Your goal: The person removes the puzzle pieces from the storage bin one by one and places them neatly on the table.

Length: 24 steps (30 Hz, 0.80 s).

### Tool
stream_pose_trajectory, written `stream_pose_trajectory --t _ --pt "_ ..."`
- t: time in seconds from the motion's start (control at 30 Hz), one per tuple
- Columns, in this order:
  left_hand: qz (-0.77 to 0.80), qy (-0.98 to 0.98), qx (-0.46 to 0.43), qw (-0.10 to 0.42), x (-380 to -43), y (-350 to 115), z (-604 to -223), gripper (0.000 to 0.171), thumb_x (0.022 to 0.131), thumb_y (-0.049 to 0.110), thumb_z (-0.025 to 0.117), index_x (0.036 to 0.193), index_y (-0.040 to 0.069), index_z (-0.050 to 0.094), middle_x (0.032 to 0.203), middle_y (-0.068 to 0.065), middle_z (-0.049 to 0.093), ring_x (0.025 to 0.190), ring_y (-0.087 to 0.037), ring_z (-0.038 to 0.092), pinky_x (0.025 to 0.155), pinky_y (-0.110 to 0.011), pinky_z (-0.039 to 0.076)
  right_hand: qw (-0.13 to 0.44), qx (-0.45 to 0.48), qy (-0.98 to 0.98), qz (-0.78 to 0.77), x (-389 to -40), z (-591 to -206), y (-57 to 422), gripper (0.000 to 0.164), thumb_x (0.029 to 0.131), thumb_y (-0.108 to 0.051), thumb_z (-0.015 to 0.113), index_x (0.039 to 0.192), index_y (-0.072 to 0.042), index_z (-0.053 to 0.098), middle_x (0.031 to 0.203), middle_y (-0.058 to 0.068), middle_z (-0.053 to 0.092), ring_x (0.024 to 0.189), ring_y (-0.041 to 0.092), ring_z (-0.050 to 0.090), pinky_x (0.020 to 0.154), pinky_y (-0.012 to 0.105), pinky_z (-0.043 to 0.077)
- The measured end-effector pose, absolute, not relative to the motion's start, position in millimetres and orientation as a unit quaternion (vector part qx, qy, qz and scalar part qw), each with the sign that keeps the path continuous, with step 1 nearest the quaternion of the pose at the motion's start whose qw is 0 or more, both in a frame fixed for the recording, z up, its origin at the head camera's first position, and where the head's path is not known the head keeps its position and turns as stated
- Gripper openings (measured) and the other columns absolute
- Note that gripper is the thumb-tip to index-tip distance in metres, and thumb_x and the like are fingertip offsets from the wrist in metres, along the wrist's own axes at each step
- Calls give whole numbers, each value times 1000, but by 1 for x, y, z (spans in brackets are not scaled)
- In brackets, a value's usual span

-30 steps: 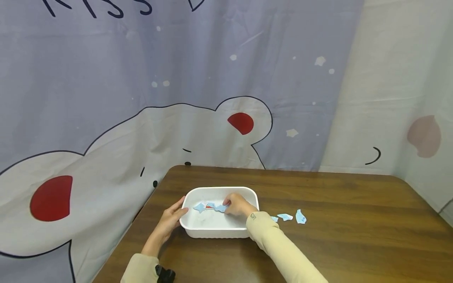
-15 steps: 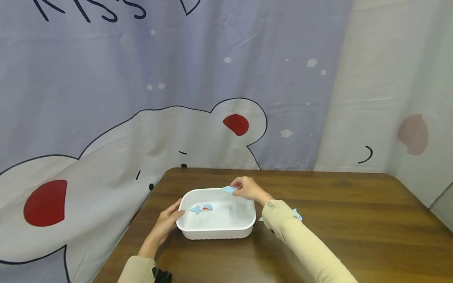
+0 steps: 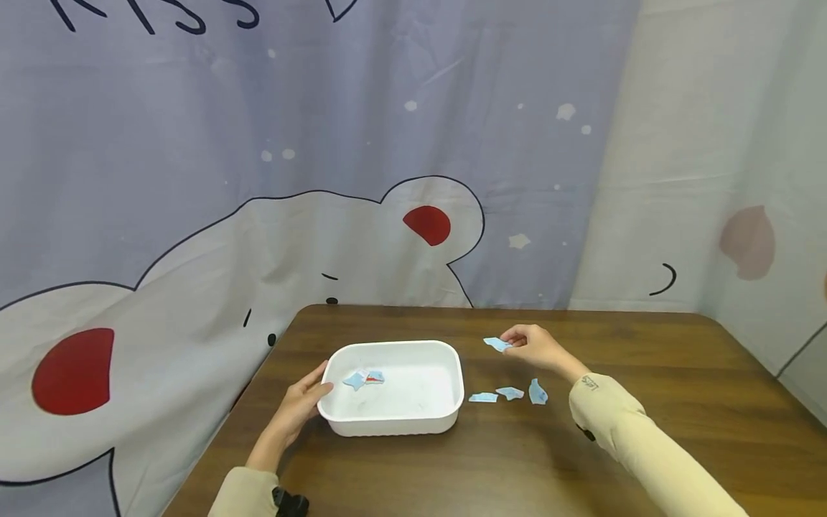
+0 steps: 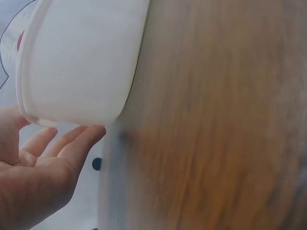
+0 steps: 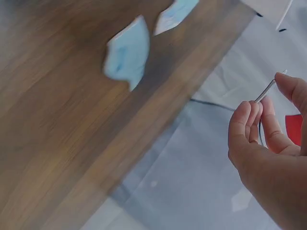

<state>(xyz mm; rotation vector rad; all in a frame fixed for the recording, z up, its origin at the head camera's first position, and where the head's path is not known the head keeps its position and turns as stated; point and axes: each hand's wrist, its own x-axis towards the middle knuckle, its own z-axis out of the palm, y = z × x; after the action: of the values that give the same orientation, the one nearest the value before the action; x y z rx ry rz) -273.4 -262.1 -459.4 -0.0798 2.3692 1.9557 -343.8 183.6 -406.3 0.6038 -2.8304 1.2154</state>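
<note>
In the head view my left hand [image 3: 300,406] holds the left end of a white plastic tray [image 3: 390,429]. Its thumb lies over the rim, while the left wrist view shows the fingers along the outside wall. Inside the tray, toward its left, lie a light blue star-like piece [image 3: 354,380] and a blue piece with a red stripe [image 3: 375,377]. My right hand [image 3: 539,348] pinches a thin, irregular light blue piece [image 3: 495,344] between thumb and fingers, above the table right of the tray. The right wrist view shows that piece edge-on.
Right of the tray a row of similar pieces lies on the brown wooden table [image 3: 633,416]: a narrow one [image 3: 483,398], a jagged one [image 3: 510,393] and an upright-lying one [image 3: 538,392]. A printed curtain [image 3: 362,108] hangs behind the table's far edge.
My right hand has lifted the light blue piece out of the tray and carried it right, past the rim. My left hand stays at the tray's left end.
</note>
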Motion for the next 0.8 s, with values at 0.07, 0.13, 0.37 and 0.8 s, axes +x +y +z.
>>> stream_pose_trajectory --t 0.07,0.13,0.37,0.8 --pt "634 772 -27 36 -273 -262 -459 59 99 14 52 153 7 30 147 -29 42 127 -34 53 90 -32 55 0 187 -903 387 -340 -407 194 28 83 -9 70 107 6 67 98 18 69 91 22 63 80 31 52" --pt "635 772 -28 36 -274 -262 -459 59 99 13 52 153 7 30 147 -29 42 127 -34 52 90 -32 55 1 181 -905 385 -336 -407 203 29 82 -9 70 107 7 67 99 19 69 91 24 64 80 32 53" --pt "634 771 -29 41 -273 -260 -456 60 99 13 51 154 7 28 148 -29 40 130 -36 50 93 -32 55 3 155 -925 347 -321 -415 231 28 78 -7 70 102 8 66 97 21 68 92 31 65 80 41 55" --pt "628 776 -31 44 -274 -259 -455 60 99 13 52 154 7 28 145 -31 43 125 -31 55 88 -27 55 -29 100 -938 329 -301 -443 268 24 76 -3 71 97 8 66 88 14 67 82 19 59 68 26 48"
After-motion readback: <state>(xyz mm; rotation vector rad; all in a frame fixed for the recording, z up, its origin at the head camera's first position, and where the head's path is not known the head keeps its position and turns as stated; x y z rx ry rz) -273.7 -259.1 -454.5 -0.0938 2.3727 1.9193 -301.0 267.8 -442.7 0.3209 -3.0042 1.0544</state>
